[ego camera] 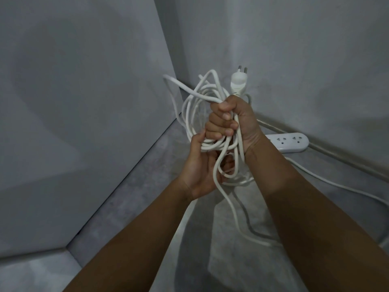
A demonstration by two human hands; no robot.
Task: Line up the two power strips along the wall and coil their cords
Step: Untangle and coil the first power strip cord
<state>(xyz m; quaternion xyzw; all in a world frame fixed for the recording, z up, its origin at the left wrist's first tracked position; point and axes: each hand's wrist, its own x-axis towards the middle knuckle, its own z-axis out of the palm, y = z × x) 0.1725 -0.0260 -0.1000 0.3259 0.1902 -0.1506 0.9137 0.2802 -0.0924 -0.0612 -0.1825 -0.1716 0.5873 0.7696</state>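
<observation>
Right hand [235, 123]: fist round cord coil [212, 146]; left hand [200, 173] grips loops at 6 o'clock. Probably light, springy; hold where strands bunch.

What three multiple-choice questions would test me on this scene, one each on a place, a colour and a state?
1. Where is the strip? A. on the floor by the wall B. on a chair C. on a shelf
2. What colour is the cord? A. black B. white C. red
3. How is the plug? A. in a wall socket B. in the strip C. free, prongs up

Answers: 1 A, it lies on the floor at the wall's foot. 2 B, the loops gripped by the right hand and left hand are white. 3 C, it sticks up above the right hand with bare prongs.
</observation>
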